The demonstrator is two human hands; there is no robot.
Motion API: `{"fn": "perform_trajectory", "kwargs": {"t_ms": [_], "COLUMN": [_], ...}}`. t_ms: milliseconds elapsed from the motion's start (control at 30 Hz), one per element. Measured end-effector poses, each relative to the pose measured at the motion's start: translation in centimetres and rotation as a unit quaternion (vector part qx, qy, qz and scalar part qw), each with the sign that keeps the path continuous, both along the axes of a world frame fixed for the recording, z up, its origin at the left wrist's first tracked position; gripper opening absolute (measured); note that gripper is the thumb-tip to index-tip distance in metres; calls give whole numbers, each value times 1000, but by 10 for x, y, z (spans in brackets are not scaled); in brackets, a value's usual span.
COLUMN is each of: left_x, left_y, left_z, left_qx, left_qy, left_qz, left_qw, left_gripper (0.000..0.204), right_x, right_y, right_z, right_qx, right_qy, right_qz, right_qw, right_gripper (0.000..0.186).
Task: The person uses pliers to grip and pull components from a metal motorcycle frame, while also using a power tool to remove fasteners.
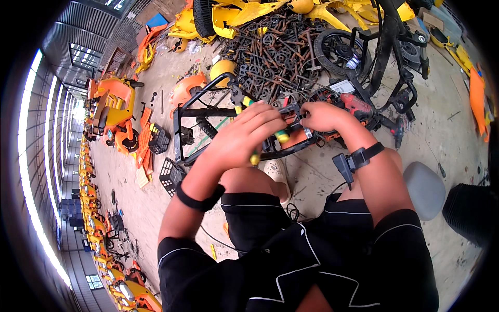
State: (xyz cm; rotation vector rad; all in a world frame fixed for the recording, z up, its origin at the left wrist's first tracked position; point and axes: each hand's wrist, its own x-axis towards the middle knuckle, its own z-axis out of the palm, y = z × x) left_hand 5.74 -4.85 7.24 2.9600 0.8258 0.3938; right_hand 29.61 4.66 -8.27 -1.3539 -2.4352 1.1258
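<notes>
My left hand [248, 134] is closed round the yellow-and-green handles of a pair of pliers [282, 136], whose dark head points away to the upper left. Just to the right, my right hand [325, 116] pinches a small dark part [300, 117] on a black scooter frame [179, 135]; its exact kind is too small to tell. Under both hands the frame lies across the floor in front of my knees. An orange panel [297, 139] shows inside it. Close to my right forearm sits a red cordless drill [355, 105].
Beyond the frame rises a heap of rusty metal parts [278, 54], with yellow body panels [249, 14] behind it. A wheel [340, 52] and an upright black frame [383, 47] stand right of the heap. Black crates [170, 174] lie left; a grey seat [423, 190] is at right.
</notes>
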Motion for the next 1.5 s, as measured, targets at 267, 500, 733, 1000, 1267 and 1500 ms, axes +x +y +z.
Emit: {"fn": "perform_trajectory", "kwargs": {"t_ms": [267,500,733,1000,1267,1500], "left_x": [63,99,56,47,102,56], "left_y": [64,145,25,31,151,29], "left_z": [-25,-27,-24,-27,-28,-28], "left_qx": [16,35,31,8,48,28], "left_qy": [12,-3,-93,-10,-19,-46], "left_qz": [145,487,117,94,510,112], "left_qw": [989,873,988,995,858,992], "left_gripper": [59,52,65,57,47,50], "right_x": [-3,-11,2,-3,-20,-9], "right_y": [4,0,-2,-2,3,4], "right_z": [-13,-11,3,-12,-11,-14], "right_qx": [-3,23,-21,4,-23,-18], "right_qy": [11,9,-13,-8,-10,54], "right_qz": [17,13,-14,16,17,12], "right_qw": [1000,1000,1000,1000,1000,998], "right_gripper": [41,41,43,44,41,42]}}
